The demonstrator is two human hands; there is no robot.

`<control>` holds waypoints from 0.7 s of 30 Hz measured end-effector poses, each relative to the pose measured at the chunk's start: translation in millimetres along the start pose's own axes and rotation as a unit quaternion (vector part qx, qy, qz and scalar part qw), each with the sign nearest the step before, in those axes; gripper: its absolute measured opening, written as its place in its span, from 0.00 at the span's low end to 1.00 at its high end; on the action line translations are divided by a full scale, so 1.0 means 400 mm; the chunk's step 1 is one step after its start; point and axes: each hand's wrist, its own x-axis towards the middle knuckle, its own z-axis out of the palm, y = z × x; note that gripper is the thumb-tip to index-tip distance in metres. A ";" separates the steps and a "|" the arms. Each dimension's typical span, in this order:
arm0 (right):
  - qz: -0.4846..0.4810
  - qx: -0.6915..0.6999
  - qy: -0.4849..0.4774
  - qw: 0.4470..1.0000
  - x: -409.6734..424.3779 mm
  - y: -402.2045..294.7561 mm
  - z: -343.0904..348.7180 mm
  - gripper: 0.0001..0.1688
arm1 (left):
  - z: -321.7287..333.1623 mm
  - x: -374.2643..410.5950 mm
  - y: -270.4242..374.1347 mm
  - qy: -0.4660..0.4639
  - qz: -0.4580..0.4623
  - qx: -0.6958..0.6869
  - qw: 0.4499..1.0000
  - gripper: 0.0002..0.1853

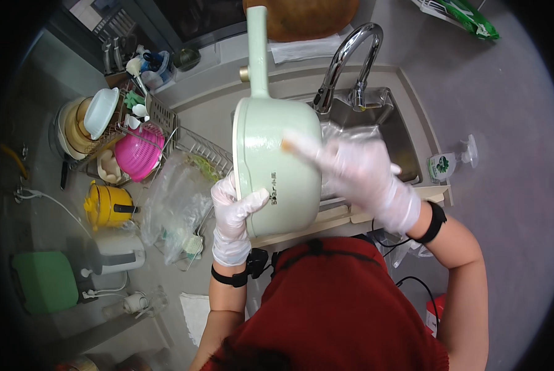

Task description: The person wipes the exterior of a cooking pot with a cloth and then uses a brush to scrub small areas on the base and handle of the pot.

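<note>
A pale green electric saucepan (281,153) is held up on its side, its rim turned left and its long handle (257,46) pointing away from me. My left hand (232,213), in a clear plastic glove, grips the rim with the thumb on the outer wall. In a similar glove, my right hand (360,171) is in front of the pan's base side, blurred by motion. A small orange-brown patch shows at its fingertips against the pan wall; whether it is a held thing cannot be made out. The inside of the pan is hidden.
Behind the pan is a steel sink (397,134) with a chrome faucet (351,55). A soap pump bottle (441,167) stands right. On the left are a wire dish rack (202,143), a pink colander (140,153), a plastic bag (175,199) and a yellow pot (110,204).
</note>
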 end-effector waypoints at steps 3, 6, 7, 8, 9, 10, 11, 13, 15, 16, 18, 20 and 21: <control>-0.059 -0.012 -0.025 0.998 -0.002 -0.012 -0.013 0.32 | 0.006 0.011 -0.009 -0.007 0.009 0.001 1.000 0.16; -0.025 0.035 -0.020 0.999 -0.013 -0.008 0.009 0.30 | 0.007 0.020 -0.018 -0.001 0.012 0.017 1.000 0.16; -0.035 0.012 -0.047 0.998 -0.026 -0.024 0.004 0.29 | 0.001 0.018 -0.019 -0.008 0.019 0.018 1.000 0.16; -0.046 0.047 -0.058 0.996 -0.029 -0.037 -0.013 0.29 | -0.001 0.019 -0.019 -0.014 0.025 0.020 0.999 0.16; -0.014 0.060 -0.032 0.998 -0.016 -0.012 -0.002 0.30 | 0.004 0.024 -0.015 -0.009 0.021 0.029 0.999 0.16; 0.021 0.076 -0.007 0.997 0.004 0.028 0.017 0.30 | 0.021 0.026 -0.003 -0.002 0.015 0.038 0.999 0.15; 0.018 0.068 -0.005 0.997 0.001 0.024 0.016 0.30 | 0.031 0.026 0.004 0.005 0.008 0.048 0.999 0.15; 0.007 0.055 -0.006 0.998 -0.001 0.017 0.013 0.30 | 0.001 0.013 0.000 -0.017 0.006 0.060 0.998 0.16; -0.038 0.039 -0.046 0.997 -0.033 -0.027 0.006 0.30 | -0.003 0.021 -0.001 -0.024 0.008 0.069 0.997 0.16; -0.034 0.082 0.049 0.995 -0.011 0.002 0.031 0.30 | 0.009 0.017 0.001 -0.017 0.005 0.076 0.997 0.16; -0.005 0.092 0.064 0.994 0.017 0.030 0.039 0.28 | 0.018 0.009 0.006 -0.024 -0.005 0.091 0.996 0.15; -0.016 0.051 -0.038 0.998 0.026 -0.001 -0.013 0.26 | 0.009 -0.001 0.012 -0.040 0.000 0.099 0.994 0.14; -0.006 0.066 -0.025 0.997 0.031 0.003 -0.008 0.26 | 0.007 -0.002 0.014 -0.048 0.003 0.102 0.994 0.14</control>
